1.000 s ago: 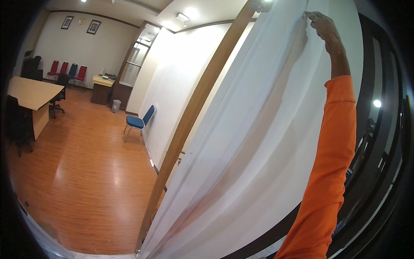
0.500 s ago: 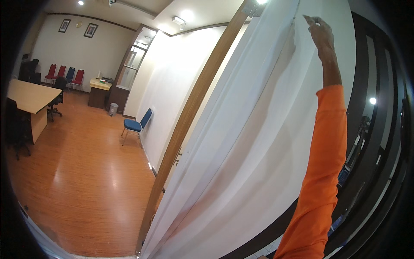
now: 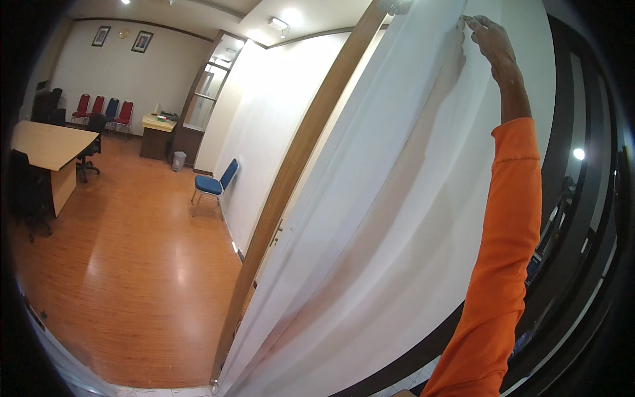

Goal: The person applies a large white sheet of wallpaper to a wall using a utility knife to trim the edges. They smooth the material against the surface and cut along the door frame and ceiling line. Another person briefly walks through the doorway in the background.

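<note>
My right hand [image 3: 491, 41] is raised high at the upper right, its arm in an orange sleeve [image 3: 506, 218]. Its fingers are bent and drawn together, with the tips against the seam where a white door frame [image 3: 370, 145] meets the white wall [image 3: 456, 192]. Whatever the fingers pinch, if anything, is too small to make out. A shadow of the hand falls on the wall beside the fingertips. My left hand does not show.
Left of the frame stands a brown wooden door edge [image 3: 301, 145]. Beyond it lies a room with a wooden floor [image 3: 152, 284], a blue chair [image 3: 209, 184], a light wood table [image 3: 53, 142], a grey bin [image 3: 178, 161] and a small desk [image 3: 156, 135]. Dark panels [image 3: 575, 198] rise at the right.
My right hand has moved to the seam, its fingertips now touching it; before, they were slightly apart from it with a small thin piece showing. The view has shifted a little.
</note>
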The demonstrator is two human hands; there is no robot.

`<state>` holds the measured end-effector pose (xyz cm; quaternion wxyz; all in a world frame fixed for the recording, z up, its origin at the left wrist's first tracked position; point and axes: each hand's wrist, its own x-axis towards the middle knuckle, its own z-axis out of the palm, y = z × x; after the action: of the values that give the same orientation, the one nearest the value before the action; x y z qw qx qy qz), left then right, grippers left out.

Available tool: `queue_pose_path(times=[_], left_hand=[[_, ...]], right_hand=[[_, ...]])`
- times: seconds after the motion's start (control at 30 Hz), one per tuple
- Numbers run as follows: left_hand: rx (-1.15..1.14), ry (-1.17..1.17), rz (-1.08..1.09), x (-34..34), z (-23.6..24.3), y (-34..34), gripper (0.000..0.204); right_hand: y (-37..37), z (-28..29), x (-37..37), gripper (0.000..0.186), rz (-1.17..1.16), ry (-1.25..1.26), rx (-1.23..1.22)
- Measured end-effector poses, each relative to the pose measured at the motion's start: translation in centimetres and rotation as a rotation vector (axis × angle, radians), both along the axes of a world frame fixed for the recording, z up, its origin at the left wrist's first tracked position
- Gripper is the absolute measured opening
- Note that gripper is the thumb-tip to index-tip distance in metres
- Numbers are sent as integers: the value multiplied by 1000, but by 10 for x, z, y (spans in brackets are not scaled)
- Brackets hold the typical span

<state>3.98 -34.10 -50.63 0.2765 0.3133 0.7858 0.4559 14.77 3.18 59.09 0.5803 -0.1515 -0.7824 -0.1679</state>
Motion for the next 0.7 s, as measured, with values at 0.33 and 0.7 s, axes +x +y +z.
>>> queue_pose_path(times=[0.33,0.7], left_hand=[[6,-16,3,2,2,0,78],[7,-34,4,4,7,-6,75]], right_hand=[[-5,-38,2,48,-65,73,39],[8,-3,2,58,42,29,8]])
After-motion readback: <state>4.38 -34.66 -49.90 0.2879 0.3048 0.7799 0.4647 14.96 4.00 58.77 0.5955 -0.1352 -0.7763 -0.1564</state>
